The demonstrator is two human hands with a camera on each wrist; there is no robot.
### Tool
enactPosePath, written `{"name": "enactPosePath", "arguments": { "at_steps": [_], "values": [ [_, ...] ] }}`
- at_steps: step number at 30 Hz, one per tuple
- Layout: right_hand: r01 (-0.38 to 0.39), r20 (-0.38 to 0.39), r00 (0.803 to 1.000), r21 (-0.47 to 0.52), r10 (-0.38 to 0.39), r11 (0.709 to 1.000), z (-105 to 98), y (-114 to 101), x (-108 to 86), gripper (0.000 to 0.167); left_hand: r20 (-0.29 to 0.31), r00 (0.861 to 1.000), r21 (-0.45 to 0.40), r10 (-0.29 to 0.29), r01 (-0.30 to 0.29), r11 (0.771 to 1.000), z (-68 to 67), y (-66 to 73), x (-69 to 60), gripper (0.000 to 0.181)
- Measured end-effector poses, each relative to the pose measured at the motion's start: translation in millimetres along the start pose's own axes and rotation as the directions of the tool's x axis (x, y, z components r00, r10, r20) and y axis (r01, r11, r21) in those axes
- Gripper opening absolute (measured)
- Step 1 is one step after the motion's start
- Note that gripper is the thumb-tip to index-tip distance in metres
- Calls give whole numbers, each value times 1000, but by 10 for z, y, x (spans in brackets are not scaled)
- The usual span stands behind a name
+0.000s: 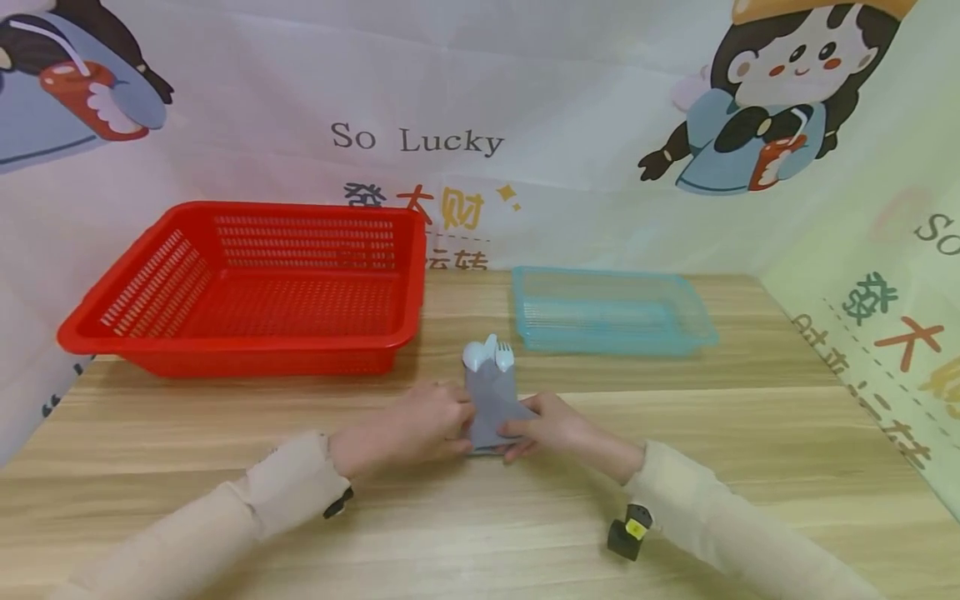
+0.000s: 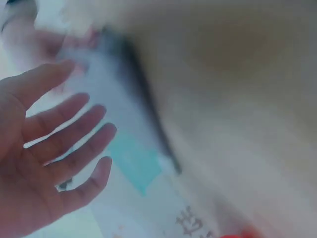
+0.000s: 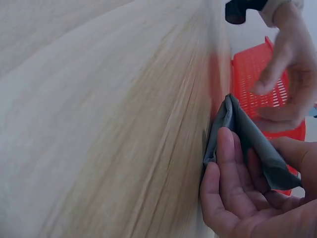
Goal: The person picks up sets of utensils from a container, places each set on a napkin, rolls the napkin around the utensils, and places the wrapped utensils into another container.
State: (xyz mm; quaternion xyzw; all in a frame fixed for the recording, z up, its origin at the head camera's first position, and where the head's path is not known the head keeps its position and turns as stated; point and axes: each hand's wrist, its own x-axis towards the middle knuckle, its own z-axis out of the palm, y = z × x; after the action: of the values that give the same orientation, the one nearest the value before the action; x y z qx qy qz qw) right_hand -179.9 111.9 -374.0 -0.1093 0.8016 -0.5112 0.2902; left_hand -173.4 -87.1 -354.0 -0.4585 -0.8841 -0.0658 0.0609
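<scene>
A grey napkin (image 1: 491, 404) lies folded on the table, wrapped around the lower part of some white cutlery. A spoon (image 1: 474, 357) and a fork (image 1: 504, 357) stick out at its far end, with a narrow handle-like tip between them. My right hand (image 1: 555, 429) pinches a folded flap at the napkin's near right corner; the right wrist view shows the thumb over the grey fold (image 3: 260, 141) and fingers beneath. Beside the napkin's left edge is my left hand (image 1: 431, 421). Its fingers (image 2: 74, 139) are spread and loosely bent, holding nothing.
A large red basket (image 1: 262, 343) stands at the back left of the wooden table (image 1: 420, 533). Behind the napkin to the right is a smaller light-blue basket (image 1: 618, 342). A printed cloth (image 1: 562, 200) hangs along the back and sides.
</scene>
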Motion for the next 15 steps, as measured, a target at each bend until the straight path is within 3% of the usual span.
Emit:
{"name": "enactPosePath", "arguments": {
  "at_steps": [3,7,13,15],
  "values": [
    [15,13,1000,-15,-15,1000,-26,20,-13,29,39,999,41,-16,15,999,75,90,-53,18],
    [17,40,999,-37,-16,999,-44,22,-26,29,48,998,88,-30,26,996,168,152,-48,18],
    [25,49,999,-52,-22,998,-54,21,-31,29,22,999,192,30,-34,981,218,178,-5,12],
    [31,48,998,-52,-29,998,-62,20,-32,28,23,999,190,31,-35,981,210,183,1,10]
  ]
}}
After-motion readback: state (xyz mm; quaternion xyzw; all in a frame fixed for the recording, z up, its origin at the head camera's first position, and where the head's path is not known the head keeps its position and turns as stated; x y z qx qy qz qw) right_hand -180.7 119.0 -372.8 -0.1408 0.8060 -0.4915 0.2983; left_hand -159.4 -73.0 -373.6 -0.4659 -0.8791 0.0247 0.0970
